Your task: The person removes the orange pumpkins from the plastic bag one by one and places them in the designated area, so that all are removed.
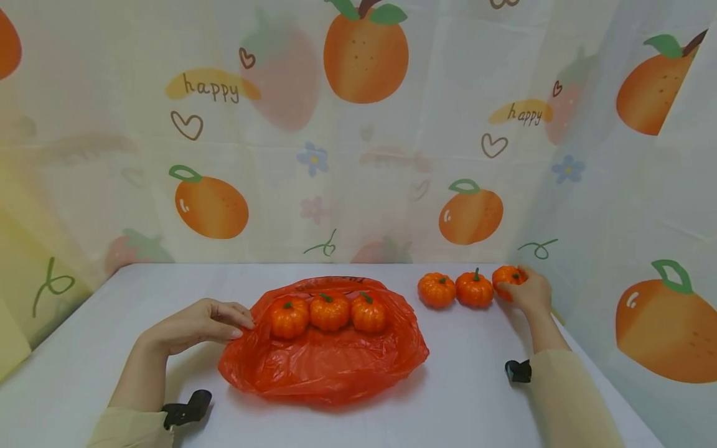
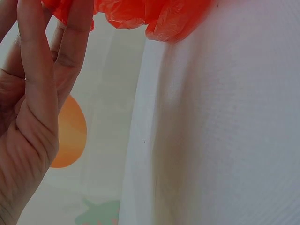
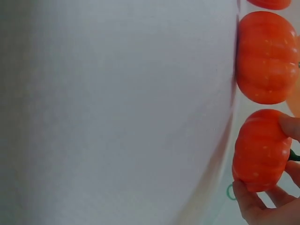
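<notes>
An open red plastic bag (image 1: 330, 373) lies on the table with three small orange pumpkins inside it, among them a left pumpkin (image 1: 290, 318). My left hand (image 1: 196, 320) holds the bag's left rim between thumb and fingers; red plastic (image 2: 173, 18) shows at the fingertips in the left wrist view. At the far right, my right hand (image 1: 531, 291) grips a pumpkin (image 3: 260, 152) with a green stem, thumb and fingers around its sides. It looks slightly lifted and tilted in the right wrist view. Beside it stand two more pumpkins, the nearer one (image 1: 475, 290) and the farther one (image 1: 437, 290).
The white table (image 1: 459, 398) reaches back to a fruit-printed curtain (image 1: 364, 155), which also hangs along the right side. Black wrist cameras are strapped on both forearms, the left camera (image 1: 190, 407) close to the bag's front left.
</notes>
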Demonstrator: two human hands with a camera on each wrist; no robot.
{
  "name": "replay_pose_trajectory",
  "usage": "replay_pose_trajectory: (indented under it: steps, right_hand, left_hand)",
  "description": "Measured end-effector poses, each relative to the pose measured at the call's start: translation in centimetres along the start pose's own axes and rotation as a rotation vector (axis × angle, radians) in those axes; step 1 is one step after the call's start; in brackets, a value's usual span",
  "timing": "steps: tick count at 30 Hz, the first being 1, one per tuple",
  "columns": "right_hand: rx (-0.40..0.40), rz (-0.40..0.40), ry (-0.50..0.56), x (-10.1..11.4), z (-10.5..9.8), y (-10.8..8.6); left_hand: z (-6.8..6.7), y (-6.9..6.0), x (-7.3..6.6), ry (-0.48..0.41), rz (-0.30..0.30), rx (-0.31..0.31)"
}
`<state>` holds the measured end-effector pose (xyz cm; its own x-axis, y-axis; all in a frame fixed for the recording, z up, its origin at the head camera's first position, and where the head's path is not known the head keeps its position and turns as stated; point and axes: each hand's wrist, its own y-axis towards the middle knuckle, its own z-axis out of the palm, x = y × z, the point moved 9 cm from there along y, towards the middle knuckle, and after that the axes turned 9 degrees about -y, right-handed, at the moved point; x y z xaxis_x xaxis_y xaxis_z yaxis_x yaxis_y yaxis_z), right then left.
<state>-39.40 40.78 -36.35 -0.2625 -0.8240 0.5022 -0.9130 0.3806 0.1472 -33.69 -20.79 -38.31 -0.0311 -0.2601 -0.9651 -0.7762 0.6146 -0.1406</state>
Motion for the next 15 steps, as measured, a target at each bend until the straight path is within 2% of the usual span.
replay_pose_trajectory:
  steps: [15]
  right_hand:
    - [0.073,0.015,-0.027,-0.73,0.90,-0.04]
  left_hand:
    - [0.10,0.00,-0.13,-0.004,-0.026,-0.011]
